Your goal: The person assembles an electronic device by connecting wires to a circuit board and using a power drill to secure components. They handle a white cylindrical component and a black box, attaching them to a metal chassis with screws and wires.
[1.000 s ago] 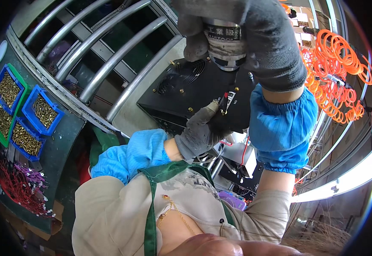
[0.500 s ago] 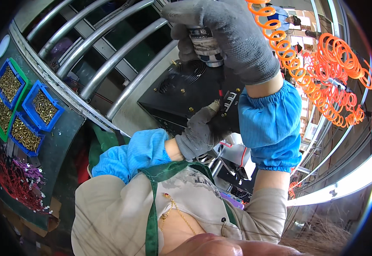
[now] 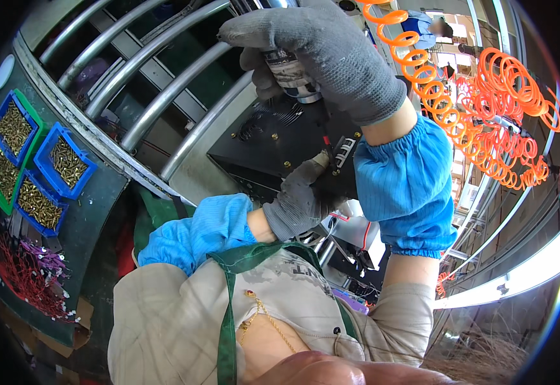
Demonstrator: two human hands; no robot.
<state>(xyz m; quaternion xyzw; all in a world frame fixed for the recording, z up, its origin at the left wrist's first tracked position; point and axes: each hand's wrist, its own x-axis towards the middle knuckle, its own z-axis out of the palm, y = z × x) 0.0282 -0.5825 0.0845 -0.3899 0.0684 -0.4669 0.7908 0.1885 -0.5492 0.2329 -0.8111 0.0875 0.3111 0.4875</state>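
My right hand point(image 3: 338, 64), in a grey work glove, is wrapped round a power screwdriver point(image 3: 293, 80) with a printed body and a metal collar. The driver's dark shaft, with a red section point(image 3: 326, 140), slants down to a black metal panel point(image 3: 261, 144). Its tip meets the panel beside a white printed mark. My left hand point(image 3: 299, 202), also gloved in grey, rests low on the panel with its fingers together and pointing at the tip. Whatever those fingers may pinch is too small to see. Brass-coloured screws and a round vent pattern show on the panel.
Curved metal rails point(image 3: 158, 77) run across the upper left. On the dark green bench point(image 3: 97, 212) at left stand blue bins point(image 3: 68, 186) of brass screws and a bundle of red wires point(image 3: 26, 282). Orange coiled hoses point(image 3: 415, 58) hang at right. Another person point(image 3: 421, 29) is far off.
My right hand has shifted left with the power screwdriver, whose body now leans further left. The driver's tip and my left hand have stayed about where they were.
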